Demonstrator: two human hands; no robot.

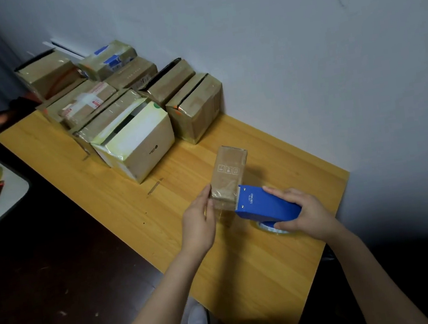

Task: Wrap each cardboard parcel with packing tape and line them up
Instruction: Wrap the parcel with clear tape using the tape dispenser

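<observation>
A small tall cardboard parcel (229,176) stands upright on the wooden table (248,266), glossy with clear tape. My left hand (198,218) holds its lower left side, thumb against the front. My right hand (305,211) grips a blue tape dispenser (266,202) whose toothed front edge presses against the parcel's lower right side. The clear tape roll (272,227) shows under the dispenser.
Several taped cardboard boxes are stacked at the table's far end against the wall, the nearest a pale box (136,142) and a brown one (196,108). A small white side table (9,205) at the left carries tape rolls and a cutter. Dark floor lies left.
</observation>
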